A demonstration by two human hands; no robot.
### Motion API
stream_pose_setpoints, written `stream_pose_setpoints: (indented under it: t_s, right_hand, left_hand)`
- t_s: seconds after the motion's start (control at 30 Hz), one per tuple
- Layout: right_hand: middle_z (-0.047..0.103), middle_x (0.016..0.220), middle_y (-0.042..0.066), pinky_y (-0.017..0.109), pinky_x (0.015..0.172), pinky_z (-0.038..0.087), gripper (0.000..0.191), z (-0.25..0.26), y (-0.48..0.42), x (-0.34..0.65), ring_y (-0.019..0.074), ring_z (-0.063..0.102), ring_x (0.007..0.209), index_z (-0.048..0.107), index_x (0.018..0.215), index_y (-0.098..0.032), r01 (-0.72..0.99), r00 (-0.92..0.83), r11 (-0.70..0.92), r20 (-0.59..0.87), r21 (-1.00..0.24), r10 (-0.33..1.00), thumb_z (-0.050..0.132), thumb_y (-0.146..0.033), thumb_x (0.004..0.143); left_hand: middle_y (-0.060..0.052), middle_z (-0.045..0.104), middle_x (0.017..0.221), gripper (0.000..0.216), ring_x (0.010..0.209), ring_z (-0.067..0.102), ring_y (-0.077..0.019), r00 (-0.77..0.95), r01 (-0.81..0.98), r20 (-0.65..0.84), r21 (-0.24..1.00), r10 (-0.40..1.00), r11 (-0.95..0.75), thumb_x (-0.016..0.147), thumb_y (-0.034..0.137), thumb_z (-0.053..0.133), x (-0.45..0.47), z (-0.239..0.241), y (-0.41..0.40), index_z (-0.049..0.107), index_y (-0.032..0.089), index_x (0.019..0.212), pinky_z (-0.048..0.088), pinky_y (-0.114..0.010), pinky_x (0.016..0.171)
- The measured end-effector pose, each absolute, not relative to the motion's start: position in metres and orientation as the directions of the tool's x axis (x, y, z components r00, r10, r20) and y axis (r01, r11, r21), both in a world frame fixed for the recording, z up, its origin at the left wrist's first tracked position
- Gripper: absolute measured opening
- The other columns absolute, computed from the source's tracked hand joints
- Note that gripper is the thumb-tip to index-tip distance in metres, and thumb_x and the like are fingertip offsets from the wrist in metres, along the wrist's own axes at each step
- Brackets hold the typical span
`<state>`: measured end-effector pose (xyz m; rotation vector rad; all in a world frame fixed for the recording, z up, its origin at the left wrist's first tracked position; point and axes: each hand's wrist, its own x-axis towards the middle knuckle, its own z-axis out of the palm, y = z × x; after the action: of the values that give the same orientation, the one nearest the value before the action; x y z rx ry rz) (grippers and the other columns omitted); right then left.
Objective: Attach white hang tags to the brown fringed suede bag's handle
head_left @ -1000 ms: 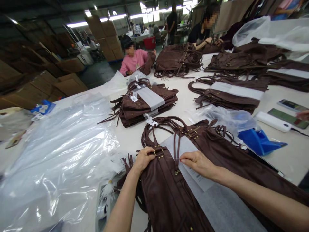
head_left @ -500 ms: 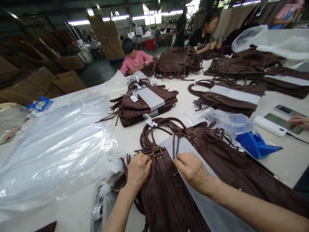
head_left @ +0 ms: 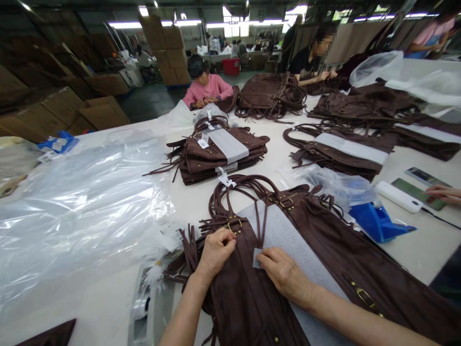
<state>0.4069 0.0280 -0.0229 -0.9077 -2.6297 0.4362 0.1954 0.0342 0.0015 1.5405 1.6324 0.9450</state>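
Observation:
Dark brown leather handbags [head_left: 252, 288] lie in front of me, with a strip of white tissue paper [head_left: 298, 240] running between them. Their handles [head_left: 230, 197] loop away from me, tied with a white wrap. Over the nearer bag, beside its brass buckle [head_left: 235, 226], my left hand [head_left: 218, 250] is closed in a pinch; whatever its fingertips hold is hidden. My right hand [head_left: 284, 271] pinches a small pale, translucent square piece [head_left: 257, 258] above the same bag, just below two thin hanging leather straps [head_left: 260, 226].
Clear plastic bags [head_left: 90, 206] cover the table's left. Stacked brown handbags [head_left: 219, 154] lie beyond, with more at right [head_left: 342, 151]. A blue tape dispenser [head_left: 378, 221], phones [head_left: 418, 192] and a person's hand [head_left: 444, 192] are on the right. Co-workers sit across the table.
Both hands have come slightly nearer to me. The small pale square now shows in my right fingers, where it was not visible before. The view has shifted slightly.

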Motion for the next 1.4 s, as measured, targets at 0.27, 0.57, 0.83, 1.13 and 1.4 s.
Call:
stream_pose_setpoints:
  t_s: [0.27, 0.57, 0.83, 1.13, 1.4]
  right_hand:
    - [0.048, 0.072, 0.005, 0.03, 0.057, 0.034, 0.021, -0.036, 0.039, 0.395, 0.0182, 0.042, 0.067, 0.052, 0.077, -0.015, 0.497, -0.827, 0.857, 0.226, -0.138, 0.515, 0.032, -0.013, 0.085]
    - [0.047, 0.068, 0.004, 0.026, 0.055, 0.037, 0.02, -0.037, 0.047, 0.382, 0.0163, 0.045, 0.064, 0.049, 0.072, -0.015, 0.551, -0.75, 0.805, 0.291, -0.221, 0.594, 0.032, -0.005, 0.078]
    - [0.05, 0.072, 0.004, 0.026, 0.057, 0.042, 0.012, -0.029, 0.057, 0.374, 0.0152, 0.05, 0.064, 0.045, 0.08, -0.015, 0.552, -0.656, 0.672, 0.239, -0.494, 0.716, 0.034, -0.013, 0.082]
    - [0.051, 0.065, -0.001, 0.023, 0.054, 0.04, 0.007, -0.025, 0.057, 0.367, 0.0112, 0.049, 0.058, 0.047, 0.079, -0.018, 0.487, -0.483, 0.401, 0.143, -0.775, 0.864, 0.04, -0.018, 0.079]
    - [0.053, 0.074, 0.0, 0.024, 0.062, 0.042, 0.01, -0.024, 0.054, 0.36, 0.0123, 0.051, 0.068, 0.054, 0.08, -0.019, 0.313, -0.373, 0.161, 0.035, -0.936, 0.927, 0.048, -0.026, 0.081]
  left_hand:
    - [0.002, 0.051, 0.062, 0.014, 0.06, 0.048, -0.0101, -0.04, 0.532, -0.04, 0.845, 0.998, 0.055, 0.069, 0.021, 0.051, 0.196, 0.002, 0.035, 0.049, 0.017, 0.055, 0.038, -0.022, 0.06]
    - [0.002, 0.05, 0.066, 0.006, 0.065, 0.049, -0.0108, -0.002, 0.592, -0.009, 0.806, 1.0, 0.009, 0.066, 0.012, 0.054, 0.204, 0.0, 0.033, 0.052, 0.017, 0.064, 0.037, -0.022, 0.062]
    - [-0.001, 0.057, 0.072, 0.014, 0.072, 0.053, -0.0126, 0.096, 0.581, -0.028, 0.813, 0.995, -0.033, 0.075, 0.017, 0.049, 0.218, -0.006, 0.031, 0.062, 0.021, 0.072, 0.04, -0.022, 0.066]
    - [0.0, 0.056, 0.068, 0.014, 0.068, 0.053, -0.012, -0.015, 0.528, -0.074, 0.846, 0.997, 0.071, 0.072, 0.018, 0.05, 0.224, -0.01, 0.033, 0.063, 0.02, 0.069, 0.039, -0.022, 0.064]
    - [0.004, 0.049, 0.053, 0.011, 0.046, 0.044, -0.0075, -0.163, 0.326, -0.21, 0.911, 0.964, 0.254, 0.066, 0.021, 0.052, 0.227, -0.01, 0.035, 0.06, 0.016, 0.061, 0.033, -0.019, 0.046]
